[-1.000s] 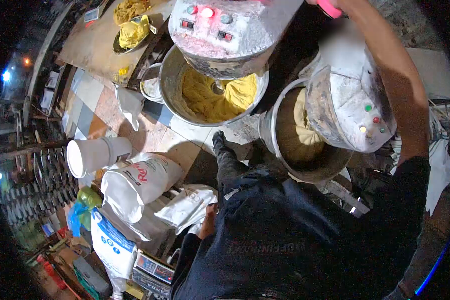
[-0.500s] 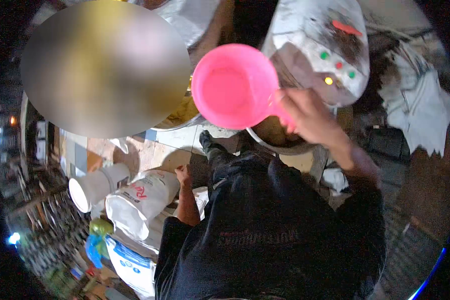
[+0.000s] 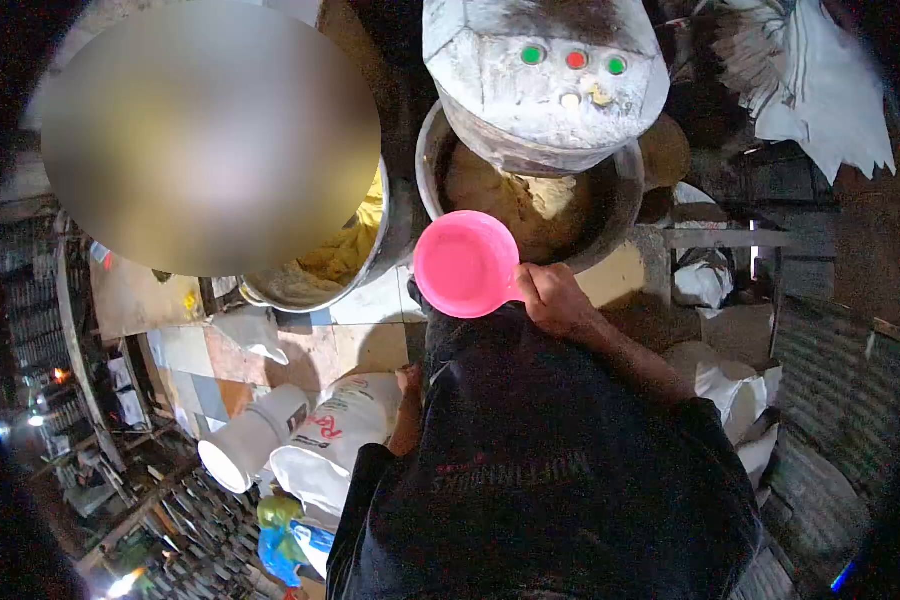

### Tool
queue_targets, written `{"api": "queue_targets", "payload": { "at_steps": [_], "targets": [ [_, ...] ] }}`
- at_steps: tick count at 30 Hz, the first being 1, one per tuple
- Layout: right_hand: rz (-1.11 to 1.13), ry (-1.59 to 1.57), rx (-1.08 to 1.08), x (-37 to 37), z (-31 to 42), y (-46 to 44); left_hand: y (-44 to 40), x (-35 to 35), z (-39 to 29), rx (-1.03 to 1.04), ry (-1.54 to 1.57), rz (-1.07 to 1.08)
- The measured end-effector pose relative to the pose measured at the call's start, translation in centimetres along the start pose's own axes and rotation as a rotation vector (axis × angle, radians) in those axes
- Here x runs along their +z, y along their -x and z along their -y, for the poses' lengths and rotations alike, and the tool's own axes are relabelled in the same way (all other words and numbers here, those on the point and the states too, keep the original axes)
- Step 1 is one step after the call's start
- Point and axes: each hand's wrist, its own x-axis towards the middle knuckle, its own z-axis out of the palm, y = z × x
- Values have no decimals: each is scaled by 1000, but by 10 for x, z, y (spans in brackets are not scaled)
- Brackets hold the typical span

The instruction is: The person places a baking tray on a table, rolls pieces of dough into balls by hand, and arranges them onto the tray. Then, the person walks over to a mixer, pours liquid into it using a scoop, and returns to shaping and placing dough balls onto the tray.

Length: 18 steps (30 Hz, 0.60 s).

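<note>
A pink plastic dipper (image 3: 465, 265) is in my right hand (image 3: 560, 298), whose fingers are wrapped round its handle. Its bare pink inside faces up at me, just in front of my body. Beyond it stands a big metal mixing bowl (image 3: 630, 200) with pale dough (image 3: 550, 197) inside. A white, smudged mixer head (image 3: 545, 105) with green and red buttons hangs over that bowl. My left hand (image 3: 408, 378) is down at my side, small in view, its fingers curled. Right beside it stands a white sack (image 3: 340, 425) with red print; I see nothing in that hand.
A second metal bowl (image 3: 370, 265) with yellowish dough stands to the left, partly behind a blurred patch. A white bucket (image 3: 255, 440) lies tilted near the sack. White cloth (image 3: 825, 90) hangs at the upper right. Corrugated sheets (image 3: 820, 420) line the right side.
My right hand has drawn the dipper down and closer to my body, away from the mixer. The view has shifted, showing more of the mixing bowl. My left hand stays low at my side.
</note>
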Motion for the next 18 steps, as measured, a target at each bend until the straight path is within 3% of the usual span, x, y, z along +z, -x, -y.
{"api": "queue_targets", "payload": {
  "at_steps": [1,2,4,8,10,14,16,18],
  "targets": [
    [-7,30,-6,1,-4,3,6,-7,0,81,-280,1],
    [-3,23,2,1,-6,2,2,-7,1,72,-287,2],
    [-10,-12,190,-1,-10,-2,-7,-5,3,45,38,-57],
    [78,-18,262,3,-36,-1,27,-14,-55,84,312,-6],
    [-61,147,39,16,-60,4,4,-13,-31,112,86,-34],
    [54,121,104,15,-74,-1,-7,-19,-19,139,-265,-69],
    [-88,328,-96,25,-87,1,3,-24,-28,-67,47,-54],
    [-24,285,10,16,-78,-6,5,-11,-21,-89,191,-59]
  ]
}}
